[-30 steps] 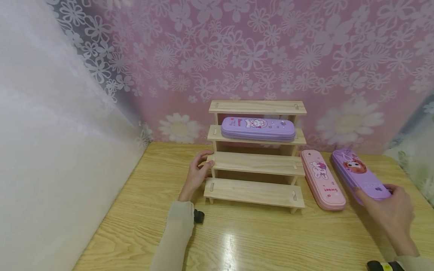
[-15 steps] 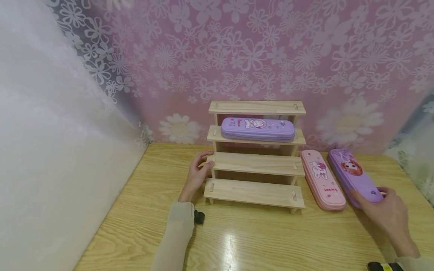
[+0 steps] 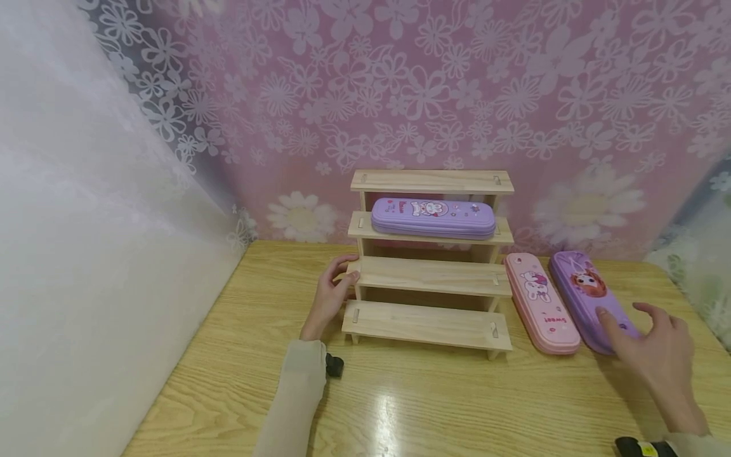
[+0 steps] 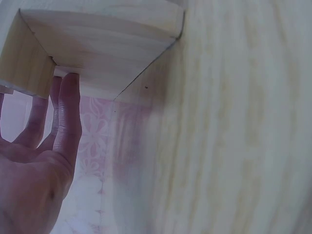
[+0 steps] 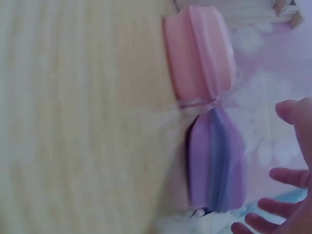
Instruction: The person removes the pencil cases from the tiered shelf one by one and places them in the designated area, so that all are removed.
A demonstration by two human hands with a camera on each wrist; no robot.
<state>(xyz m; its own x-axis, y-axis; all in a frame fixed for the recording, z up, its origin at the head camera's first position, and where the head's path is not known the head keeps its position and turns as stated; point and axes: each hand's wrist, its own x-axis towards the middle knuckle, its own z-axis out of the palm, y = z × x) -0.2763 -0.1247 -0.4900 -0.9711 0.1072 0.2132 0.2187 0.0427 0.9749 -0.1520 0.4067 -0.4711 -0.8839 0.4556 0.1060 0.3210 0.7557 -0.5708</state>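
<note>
A stepped wooden shelf (image 3: 428, 276) stands on the table. At its left side my left hand (image 3: 331, 289) grips the end of the second step from the bottom, thumb at the front edge; in the left wrist view its fingers (image 4: 68, 112) reach behind the wood. My right hand (image 3: 659, 349) hovers with spread fingers over the near end of a purple pencil case (image 3: 591, 295) with a doll picture. Its fingers are apart from the case in the right wrist view. Close beside lies a pink pencil case (image 3: 542, 304) with a rabbit print.
Another purple pencil case (image 3: 434, 217) lies lengthwise on the second step from the top. Behind the wooden table (image 3: 445, 406) hangs a pink flowered backdrop (image 3: 400, 95). A white sheet (image 3: 103, 222) borders the left side.
My right hand slid the doll-print purple pencil case left, close to the pink one, then let it go and lifted its fingers. The left hand stayed on the shelf.
</note>
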